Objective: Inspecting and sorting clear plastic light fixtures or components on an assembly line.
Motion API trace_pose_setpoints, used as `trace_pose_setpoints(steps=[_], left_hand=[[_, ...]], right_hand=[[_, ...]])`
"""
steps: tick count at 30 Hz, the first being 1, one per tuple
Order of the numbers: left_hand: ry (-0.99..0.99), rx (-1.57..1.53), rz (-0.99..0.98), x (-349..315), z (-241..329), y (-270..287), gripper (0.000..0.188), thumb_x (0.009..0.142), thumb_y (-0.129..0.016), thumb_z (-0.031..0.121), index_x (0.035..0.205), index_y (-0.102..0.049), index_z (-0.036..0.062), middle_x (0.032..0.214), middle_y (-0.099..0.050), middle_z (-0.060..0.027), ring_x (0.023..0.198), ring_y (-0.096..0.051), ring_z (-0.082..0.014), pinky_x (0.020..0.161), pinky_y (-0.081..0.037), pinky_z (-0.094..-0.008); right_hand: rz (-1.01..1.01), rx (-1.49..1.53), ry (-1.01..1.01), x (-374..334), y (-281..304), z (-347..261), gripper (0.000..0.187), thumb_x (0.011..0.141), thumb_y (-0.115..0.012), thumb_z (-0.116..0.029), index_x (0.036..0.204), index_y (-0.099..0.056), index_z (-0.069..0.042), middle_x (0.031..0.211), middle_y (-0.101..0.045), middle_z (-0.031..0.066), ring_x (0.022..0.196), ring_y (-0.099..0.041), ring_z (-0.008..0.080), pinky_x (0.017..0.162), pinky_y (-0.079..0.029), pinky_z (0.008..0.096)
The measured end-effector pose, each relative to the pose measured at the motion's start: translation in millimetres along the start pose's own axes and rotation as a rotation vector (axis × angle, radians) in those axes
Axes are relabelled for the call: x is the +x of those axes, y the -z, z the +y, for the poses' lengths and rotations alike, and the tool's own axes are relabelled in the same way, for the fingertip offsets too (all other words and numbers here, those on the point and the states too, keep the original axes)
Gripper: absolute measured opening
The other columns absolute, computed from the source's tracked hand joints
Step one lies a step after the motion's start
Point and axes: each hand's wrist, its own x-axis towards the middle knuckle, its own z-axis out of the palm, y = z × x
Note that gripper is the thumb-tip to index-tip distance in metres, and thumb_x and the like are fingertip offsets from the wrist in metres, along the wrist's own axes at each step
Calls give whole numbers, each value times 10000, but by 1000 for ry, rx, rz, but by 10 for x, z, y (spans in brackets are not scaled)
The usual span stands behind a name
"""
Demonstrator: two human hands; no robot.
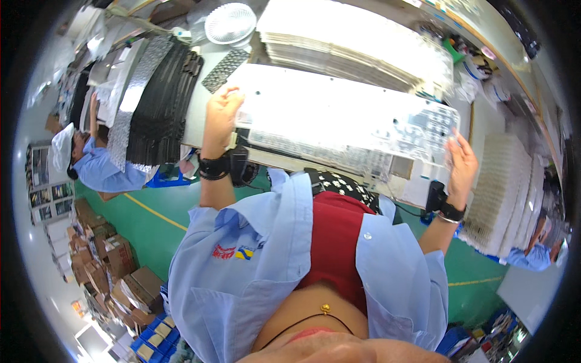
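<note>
My left hand (221,115) and my right hand (461,162) each grip one end of a long translucent plastic sheet (363,136) printed with a pale grid pattern. The sheet is stretched between them just above a white worktable (315,91). My left fingers curl over the sheet's left edge, while the fingers of the other hand pinch its right corner. A black band with a small device sits on each wrist. My light blue shirt and red top fill the lower middle of the view.
A tall pile of similar pale sheets (357,42) lies behind the table. A black stack (163,103) and a white fan (230,23) stand at the back left. A co-worker (91,163) in blue is at left; cardboard boxes (109,260) sit below, white trays (502,187) at right.
</note>
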Motion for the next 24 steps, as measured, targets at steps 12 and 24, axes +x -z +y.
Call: trace_pose_setpoints(steps=[12, 24], left_hand=[[-561, 345, -143, 76, 357, -473, 217, 768, -609, -49, 955, -535, 34, 909, -633, -71, 850, -587, -142, 778, -446, -251], [-1053, 652, -110, 324, 344, -559, 174, 567, -695, -42, 625, -570, 65, 813, -616, -9, 847, -527, -206, 739, -428, -294]], right_hand=[[58, 34, 248, 163, 766, 391, 238, 844, -564, -38, 1065, -492, 13, 970, -610, 91, 880, -568, 135, 805, -441, 258], [165, -287, 552, 148, 786, 385, 146, 704, -615, 114, 762, -631, -19, 967, -549, 82, 882, -513, 145, 771, -418, 262]])
